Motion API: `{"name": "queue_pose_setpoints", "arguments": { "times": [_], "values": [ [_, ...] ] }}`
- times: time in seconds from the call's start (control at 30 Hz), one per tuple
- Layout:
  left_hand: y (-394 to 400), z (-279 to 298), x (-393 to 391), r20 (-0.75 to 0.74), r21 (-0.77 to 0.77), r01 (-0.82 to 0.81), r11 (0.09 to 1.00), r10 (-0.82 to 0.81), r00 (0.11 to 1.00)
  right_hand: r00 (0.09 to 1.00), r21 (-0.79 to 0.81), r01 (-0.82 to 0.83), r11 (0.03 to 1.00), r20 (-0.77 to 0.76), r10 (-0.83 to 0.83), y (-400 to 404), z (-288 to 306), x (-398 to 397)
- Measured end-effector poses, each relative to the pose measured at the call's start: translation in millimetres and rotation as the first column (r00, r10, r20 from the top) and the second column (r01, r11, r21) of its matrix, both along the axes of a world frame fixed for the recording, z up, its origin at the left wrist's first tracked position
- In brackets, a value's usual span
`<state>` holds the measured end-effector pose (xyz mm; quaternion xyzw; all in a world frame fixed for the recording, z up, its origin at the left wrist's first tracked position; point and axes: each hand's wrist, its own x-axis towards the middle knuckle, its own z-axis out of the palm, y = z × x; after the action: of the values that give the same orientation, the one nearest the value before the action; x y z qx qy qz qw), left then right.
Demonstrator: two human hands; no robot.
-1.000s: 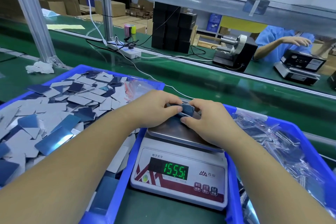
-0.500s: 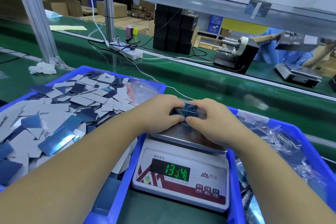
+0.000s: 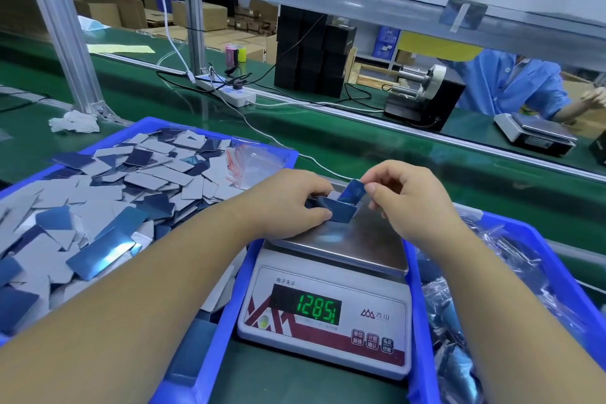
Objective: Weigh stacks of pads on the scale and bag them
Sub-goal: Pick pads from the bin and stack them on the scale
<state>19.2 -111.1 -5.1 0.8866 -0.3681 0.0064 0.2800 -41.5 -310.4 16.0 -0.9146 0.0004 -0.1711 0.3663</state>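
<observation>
The scale sits between two blue bins, its display reading 1285. On its steel pan, the left hand grips a small stack of glossy blue pads, lying flat with the long axis left to right. The right hand pinches one pad, tilted up on end just above. The stack's left part is hidden under the fingers.

Both forearms are stretched forward side by side. The left hand is curled, thumb and fingers closed in a grip. The right hand is raised slightly, thumb and forefinger pinched.
</observation>
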Motion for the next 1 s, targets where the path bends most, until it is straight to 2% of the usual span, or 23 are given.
{"name": "queue_pose_setpoints", "arguments": {
  "times": [0.13, 0.27, 0.4, 0.5, 0.6, 0.63, 0.77, 0.87, 1.0],
  "values": [
    [1.2, 2.4, -0.3, -0.027, -0.016, -0.001, 1.0, 0.001, 1.0, 0.995, 0.013, -0.006, 1.0, -0.102, 0.007, -4.1, -1.3, 0.4],
    [1.5, 3.0, -1.2, -0.026, -0.009, -0.011, 1.0, 0.01, 1.0, 0.986, -0.18, -0.022, 0.983, -0.167, -0.009, -2.2, -1.9, -0.2],
    [1.3, 2.2, -0.8, -0.018, 0.001, -0.006, 1.0, 0.006, 1.0, 0.985, -0.398, -0.07, 0.915, -0.17, 0.002, 4.4, -2.0, 0.4],
    [1.5, 2.2, -0.4, -0.034, -0.018, -0.003, 1.0, 0.002, 0.999, 0.994, -0.3, -0.008, 0.954, -0.103, -0.024, 2.5, 3.3, -0.8],
    [1.5, 1.1, 1.6, -0.029, -0.018, -0.009, 1.0, 0.008, 1.0, 0.983, -0.065, -0.074, 0.995, -0.175, 0.061, 10.1, 4.0, -3.5],
    [1.4, 0.8, 2.1, -0.025, -0.021, -0.014, 1.0, 0.014, 1.0, 0.979, -0.034, -0.094, 0.995, -0.182, 0.087, 15.2, 1.7, -3.7],
    [3.7, 1.5, 3.0, -0.078, -0.083, -0.05, 0.995, 0.043, 0.996, 0.995, -0.113, -0.091, 0.989, -0.056, 0.085, 32.2, -7.0, -2.7],
    [6.4, 2.3, 3.5, -0.17, -0.176, -0.048, 0.983, 0.017, 0.985, 0.995, -0.167, -0.075, 0.983, -0.07, 0.064, 29.7, -8.1, -0.7],
    [4.5, 2.1, 3.5, -0.198, -0.198, -0.044, 0.979, 0.004, 0.98, 0.995, -0.306, -0.099, 0.947, -0.046, 0.089, 27.4, -9.5, -0.2]
  ]
}}
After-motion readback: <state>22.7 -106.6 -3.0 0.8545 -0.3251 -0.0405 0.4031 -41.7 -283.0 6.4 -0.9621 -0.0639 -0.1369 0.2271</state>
